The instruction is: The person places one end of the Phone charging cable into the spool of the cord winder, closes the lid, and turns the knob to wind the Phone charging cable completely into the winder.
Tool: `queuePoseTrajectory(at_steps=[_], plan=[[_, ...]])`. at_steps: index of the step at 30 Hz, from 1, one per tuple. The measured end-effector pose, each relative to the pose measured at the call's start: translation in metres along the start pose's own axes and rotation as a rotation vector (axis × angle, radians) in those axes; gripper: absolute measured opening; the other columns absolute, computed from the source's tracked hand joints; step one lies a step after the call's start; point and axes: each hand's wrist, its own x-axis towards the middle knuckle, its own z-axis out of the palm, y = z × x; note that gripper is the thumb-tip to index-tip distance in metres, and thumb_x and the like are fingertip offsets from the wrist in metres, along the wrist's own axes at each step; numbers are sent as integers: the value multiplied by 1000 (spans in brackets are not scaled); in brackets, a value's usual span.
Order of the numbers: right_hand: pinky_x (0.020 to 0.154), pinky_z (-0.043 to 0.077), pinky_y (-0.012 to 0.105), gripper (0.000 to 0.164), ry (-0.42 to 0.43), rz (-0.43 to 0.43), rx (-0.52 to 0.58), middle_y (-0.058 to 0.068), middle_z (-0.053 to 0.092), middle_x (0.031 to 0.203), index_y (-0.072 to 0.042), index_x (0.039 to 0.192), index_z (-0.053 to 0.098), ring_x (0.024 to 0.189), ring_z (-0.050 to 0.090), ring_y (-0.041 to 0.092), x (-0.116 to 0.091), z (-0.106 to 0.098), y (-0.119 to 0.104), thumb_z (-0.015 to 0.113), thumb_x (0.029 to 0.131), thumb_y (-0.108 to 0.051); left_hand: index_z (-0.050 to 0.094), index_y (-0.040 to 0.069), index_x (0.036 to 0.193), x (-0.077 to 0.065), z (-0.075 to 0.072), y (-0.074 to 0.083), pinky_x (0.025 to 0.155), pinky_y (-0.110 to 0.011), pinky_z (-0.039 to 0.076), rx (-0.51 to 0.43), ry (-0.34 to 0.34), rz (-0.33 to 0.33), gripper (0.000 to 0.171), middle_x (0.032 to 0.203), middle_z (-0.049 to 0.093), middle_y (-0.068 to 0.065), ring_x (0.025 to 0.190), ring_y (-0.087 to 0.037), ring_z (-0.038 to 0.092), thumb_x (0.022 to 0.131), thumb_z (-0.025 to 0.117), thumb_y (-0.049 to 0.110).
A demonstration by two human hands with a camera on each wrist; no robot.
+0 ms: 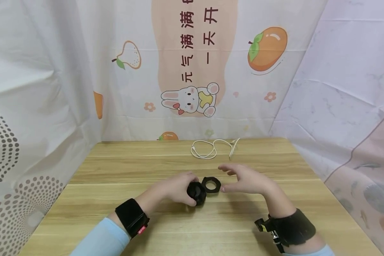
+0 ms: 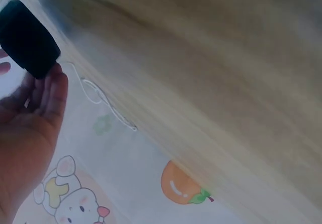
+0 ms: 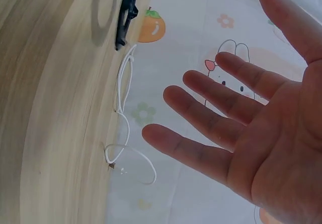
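Observation:
My left hand [image 1: 179,188] grips a dark round black object [image 1: 196,193] between thumb and fingers, in the middle of the table; its exact kind does not show. The left wrist view has the black object [image 2: 30,40] as a dark block at the fingertips of the left hand [image 2: 35,118]. Right beside it is a black ring with an angular outer edge [image 1: 211,185], its hole facing up. Seen edge-on, the black ring [image 3: 128,12] casts a ring-shaped shadow. My right hand [image 1: 244,179] holds nothing, its thumb tip close to the ring; the right hand's [image 3: 241,118] fingers are spread.
A thin white cable [image 1: 204,156] lies looped near the back edge of the wooden table [image 1: 140,160]. Behind the table hangs a printed white curtain [image 1: 131,96], with more cloth at both sides.

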Motion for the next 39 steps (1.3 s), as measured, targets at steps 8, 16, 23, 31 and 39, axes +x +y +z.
queuePoseTrajectory(at_steps=[8, 16, 23, 31, 39], plan=[[100, 49, 53, 75, 50, -13, 44, 13, 57, 142, -10, 146, 52, 125, 58, 35, 1, 2, 1, 81, 86, -43, 63, 11, 105, -4, 5, 10, 77, -27, 50, -16, 165, -162, 54, 97, 57, 4, 88, -12, 56, 70, 86, 45], [101, 49, 53, 72, 64, 7, 87, 11, 58, 142, -12, 146, 53, 125, 58, 34, 5, 4, 3, 81, 87, -42, 63, 2, 102, -1, 11, 15, 73, -31, 51, 36, 215, -285, 69, 93, 59, -2, 81, -15, 57, 66, 87, 55], [101, 48, 54, 74, 64, 14, 98, 12, 58, 141, -11, 146, 53, 124, 58, 36, 3, 4, 4, 81, 86, -45, 63, -7, 109, 5, 21, 19, 74, -31, 53, 171, 191, -331, 84, 98, 60, -10, 81, -18, 58, 66, 85, 62], [100, 49, 53, 74, 67, 29, 112, 12, 58, 141, -11, 146, 53, 125, 57, 36, 1, 2, 5, 81, 85, -44, 61, -10, 114, 3, 24, 23, 74, -33, 55, 192, 186, -353, 95, 99, 61, -12, 83, -20, 60, 66, 84, 68], [100, 50, 52, 75, 67, 49, 119, 11, 57, 142, -12, 146, 53, 127, 56, 35, -1, -1, 5, 82, 85, -45, 63, -5, 117, -6, 13, 15, 82, -37, 54, 95, 184, -315, 95, 105, 63, -9, 94, -21, 61, 66, 83, 73]])
